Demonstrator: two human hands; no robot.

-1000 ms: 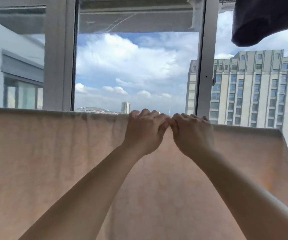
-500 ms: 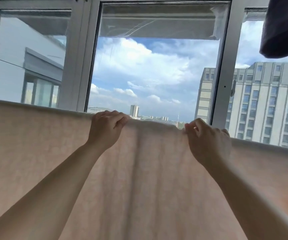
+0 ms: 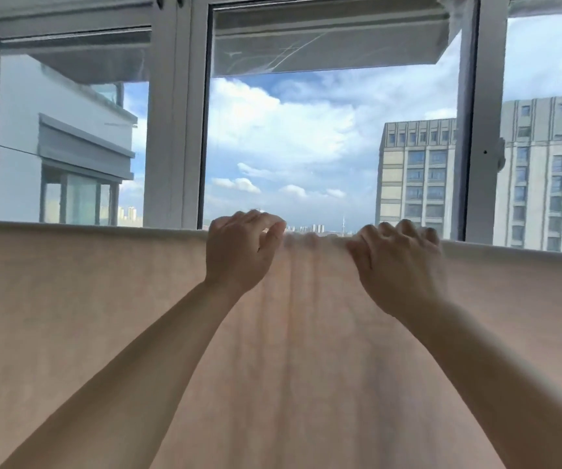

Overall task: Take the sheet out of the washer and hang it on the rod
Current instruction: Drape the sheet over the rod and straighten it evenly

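Note:
A pale peach sheet (image 3: pixel 69 316) hangs draped over the rod and fills the lower half of the head view. The rod itself is hidden under the sheet's top fold. My left hand (image 3: pixel 239 255) is at the top edge near the middle, its fingers curled over the fold. My right hand (image 3: pixel 398 269) grips the same edge a little to the right, knuckles up. Between the two hands the cloth is gathered into vertical creases (image 3: pixel 310 265).
Right behind the sheet stands a white-framed window (image 3: pixel 171 130) with several panes. Outside are sky and a tall building (image 3: pixel 418 170). The sheet runs out of view on both sides and at the bottom.
My hands were together, moved apart along the top edge, and now stand closer again with cloth bunched between them. The view has swung left, and the dark garment at top right is gone.

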